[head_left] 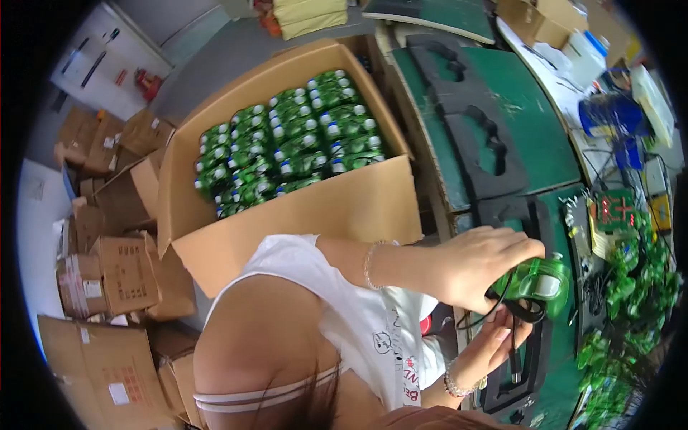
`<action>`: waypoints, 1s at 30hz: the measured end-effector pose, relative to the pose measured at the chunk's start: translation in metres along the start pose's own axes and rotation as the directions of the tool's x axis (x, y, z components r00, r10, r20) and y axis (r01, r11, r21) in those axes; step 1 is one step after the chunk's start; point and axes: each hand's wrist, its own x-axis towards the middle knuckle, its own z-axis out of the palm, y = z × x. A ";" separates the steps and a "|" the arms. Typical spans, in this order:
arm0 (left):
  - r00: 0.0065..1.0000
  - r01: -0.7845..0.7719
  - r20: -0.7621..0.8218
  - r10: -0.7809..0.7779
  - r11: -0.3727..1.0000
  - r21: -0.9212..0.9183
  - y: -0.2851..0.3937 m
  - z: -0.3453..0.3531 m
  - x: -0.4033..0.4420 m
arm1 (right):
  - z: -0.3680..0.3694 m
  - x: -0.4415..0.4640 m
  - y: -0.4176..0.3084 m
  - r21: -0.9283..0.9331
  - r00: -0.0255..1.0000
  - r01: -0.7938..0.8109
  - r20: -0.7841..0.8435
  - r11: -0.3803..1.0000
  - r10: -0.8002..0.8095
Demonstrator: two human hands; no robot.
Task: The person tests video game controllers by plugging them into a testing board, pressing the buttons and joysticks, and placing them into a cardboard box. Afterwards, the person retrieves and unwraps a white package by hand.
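Note:
My left hand (480,266) is closed on a green see-through plastic device (539,281) with a pale rectangular patch on its face. A black cable (527,311) loops below the device and past my fingers. Under it, my right hand (498,342) is closed on this cable, and a plug end (515,371) hangs down beside the fingers. The inner fingers of both hands are partly hidden. Both hands are above a black foam holder (512,208) with cut-outs, which lies on the green bench mat (566,380).
A large open cardboard box (287,215) holds many green pieces with white and blue ends in rows. Along the bench's far side lie loose green parts (623,287), a red-lit display (615,211) and a blue container (609,115). Brown cartons (125,276) are stacked at left.

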 end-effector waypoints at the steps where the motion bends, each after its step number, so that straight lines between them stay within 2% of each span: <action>1: 1.000 0.003 -0.023 -0.002 0.999 0.047 -0.004 -0.010 -0.004 | -0.001 -0.002 0.009 -0.008 0.990 -0.045 0.136 0.999 0.045; 2: 0.999 0.006 -0.044 -0.002 0.996 0.093 -0.007 -0.021 -0.007 | 0.005 -0.001 0.009 -0.032 0.960 -0.023 0.279 0.999 0.031; 3: 0.991 -0.006 -0.129 0.019 0.995 0.099 -0.014 -0.028 -0.014 | 0.012 0.001 0.008 -0.049 0.910 0.005 0.415 0.999 0.015; 4: 0.987 0.046 -0.159 -0.024 0.989 0.138 -0.019 -0.041 -0.022 | 0.027 -0.005 0.011 0.108 0.913 -0.090 0.407 0.990 0.039; 6: 0.972 0.183 -0.196 -0.133 0.948 0.262 -0.026 -0.067 -0.042 | 0.039 0.018 -0.003 -0.289 0.767 -0.043 0.604 0.956 0.217; 7: 0.942 0.320 -0.216 -0.258 0.886 0.336 -0.026 -0.089 -0.052 | 0.034 0.027 0.004 -0.435 0.685 0.215 0.705 0.875 0.182; 8: 0.894 0.445 -0.243 -0.376 0.800 0.402 -0.021 -0.116 -0.063 | 0.034 0.030 -0.001 -0.451 0.649 0.407 0.755 0.794 0.096; 9: 0.812 0.584 -0.303 -0.499 0.699 0.413 -0.010 -0.143 -0.072 | 0.029 0.031 0.005 -0.415 0.670 0.283 0.730 0.865 0.131; 10: 0.826 0.563 -0.335 -0.454 0.623 0.543 -0.012 -0.172 -0.089 | 0.020 0.030 0.012 -0.375 0.686 0.149 0.706 0.915 0.177; 11: 0.823 0.558 -0.320 -0.469 0.563 0.610 -0.013 -0.205 -0.111 | 0.013 0.029 0.017 -0.403 0.735 0.004 0.622 0.915 0.271; 12: 0.783 0.590 -0.347 -0.517 0.438 0.679 -0.009 -0.231 -0.135 | 0.014 0.028 0.015 -0.421 0.782 -0.098 0.528 0.902 0.331; 13: 0.652 0.695 -0.436 -0.620 0.259 0.671 -0.004 -0.255 -0.159 | 0.011 0.025 0.020 -0.394 0.804 -0.151 0.484 0.907 0.345; 15: 0.591 0.754 -0.594 -0.546 0.111 0.648 -0.010 -0.298 -0.226 | 0.006 0.023 0.027 -0.361 0.809 -0.204 0.461 0.910 0.364; 16: 0.506 0.809 -0.658 -0.557 0.043 0.586 -0.013 -0.314 -0.260 | 0.005 0.022 0.027 -0.359 0.803 -0.215 0.464 0.908 0.373; 17: 0.363 0.869 -0.702 -0.612 -0.049 0.492 -0.011 -0.324 -0.286 | 0.004 0.022 0.026 -0.357 0.799 -0.224 0.465 0.907 0.381; 18: 0.311 0.864 -0.724 -0.615 -0.135 0.486 -0.008 -0.324 -0.310 | 0.004 0.021 0.025 -0.355 0.798 -0.233 0.462 0.905 0.386; 19: 0.347 0.803 -0.657 -0.669 -0.150 0.577 -0.017 -0.333 -0.350 | 0.004 0.021 0.026 -0.340 0.813 -0.238 0.442 0.910 0.378; 20: 0.193 0.697 -0.615 -0.765 -0.334 0.635 -0.017 -0.330 -0.360 | 0.003 0.022 0.026 -0.345 0.814 -0.235 0.442 0.909 0.378; 21: 0.133 0.596 -0.566 -0.813 -0.391 0.702 -0.024 -0.327 -0.378 | 0.001 0.024 0.026 -0.351 0.814 -0.232 0.440 0.907 0.378; 22: 0.070 0.588 -0.538 -0.840 -0.401 0.703 -0.029 -0.323 -0.394 | 0.000 0.024 0.025 -0.359 0.813 -0.229 0.441 0.905 0.381; 24: 0.073 0.595 -0.549 -0.833 -0.405 0.694 -0.042 -0.314 -0.425 | 0.003 0.023 0.022 -0.355 0.825 -0.240 0.417 0.904 0.383; 27: 0.059 0.763 -0.561 -0.826 -0.325 0.558 -0.072 -0.310 -0.459 | 0.001 0.021 0.022 -0.367 0.831 -0.263 0.383 0.892 0.403; 30: 0.019 0.805 -0.700 -0.714 -0.404 0.434 -0.079 -0.305 -0.454 | 0.001 0.019 0.024 -0.366 0.841 -0.266 0.363 0.892 0.400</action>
